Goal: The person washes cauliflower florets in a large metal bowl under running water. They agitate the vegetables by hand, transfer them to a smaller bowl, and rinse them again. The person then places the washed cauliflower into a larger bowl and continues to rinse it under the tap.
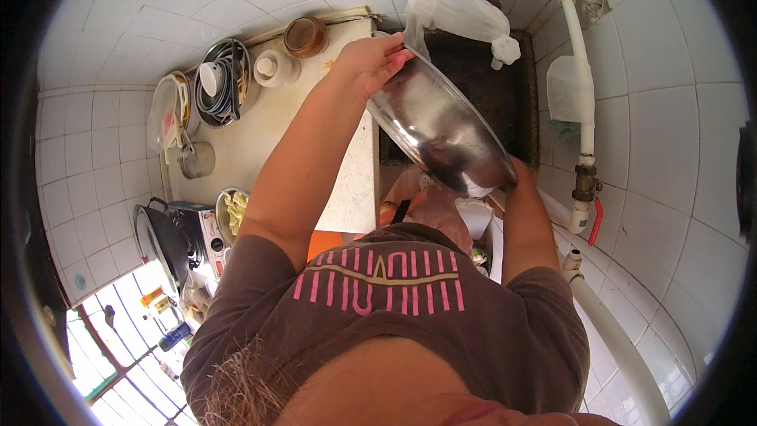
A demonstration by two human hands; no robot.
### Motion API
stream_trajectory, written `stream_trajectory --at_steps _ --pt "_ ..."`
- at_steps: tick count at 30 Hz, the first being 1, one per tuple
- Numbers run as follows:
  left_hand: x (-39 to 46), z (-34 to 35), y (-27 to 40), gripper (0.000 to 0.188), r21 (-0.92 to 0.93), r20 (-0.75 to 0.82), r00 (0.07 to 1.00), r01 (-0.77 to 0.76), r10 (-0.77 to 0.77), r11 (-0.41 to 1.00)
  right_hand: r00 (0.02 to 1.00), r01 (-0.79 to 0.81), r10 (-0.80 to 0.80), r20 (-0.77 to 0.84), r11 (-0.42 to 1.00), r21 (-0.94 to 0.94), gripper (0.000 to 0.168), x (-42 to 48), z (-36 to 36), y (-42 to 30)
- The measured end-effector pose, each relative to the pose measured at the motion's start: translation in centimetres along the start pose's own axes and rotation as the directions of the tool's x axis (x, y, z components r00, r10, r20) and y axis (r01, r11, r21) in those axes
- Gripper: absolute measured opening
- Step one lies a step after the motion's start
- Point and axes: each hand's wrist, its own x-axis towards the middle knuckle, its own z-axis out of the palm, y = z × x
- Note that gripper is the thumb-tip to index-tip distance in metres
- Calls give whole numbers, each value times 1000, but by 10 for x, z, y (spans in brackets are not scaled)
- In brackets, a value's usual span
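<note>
A large stainless steel basin [437, 124] is tilted steeply on its side over the dark sink [508, 94]. My left hand [375, 65] grips its upper left rim, fingers over the edge. At the lower right end of the basin my right hand [513, 174] holds the rim, its fingers mostly hidden behind the metal. What the basin holds, if anything, cannot be seen from here. Just beyond my left hand, a whitish plastic bag [455, 12] hangs from the wall pipe, close to a white tap [505, 50].
On the counter [284, 130] to my left stand a pot with stacked bowls [219, 83], a pale jar [275, 68], a brown container [306, 36] and a small metal pot [196, 160]. Cut vegetables [236, 210] lie beside a gas stove [210, 236] with a wok [159, 242]. A red-handled valve [594, 222] juts from the right-hand pipe.
</note>
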Motion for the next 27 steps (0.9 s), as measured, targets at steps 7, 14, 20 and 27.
stream_trajectory --at_steps 7,14,20,27 --pt "-32 -1 7 13 26 -42 998 -41 42 999 995 75 -75 61 997 -3 57 -1 5 14" --pt "-118 -96 -6 12 -120 -15 978 -208 207 971 935 239 -280 -216 951 -197 57 -97 86 -40" --pt "-170 -211 -42 12 -188 -208 920 -371 332 909 944 250 -248 -217 968 -21 54 -82 79 -40" --pt "-196 -356 -161 25 -405 -441 857 -456 268 792 893 363 -355 -276 931 -22 36 -147 212 -79"
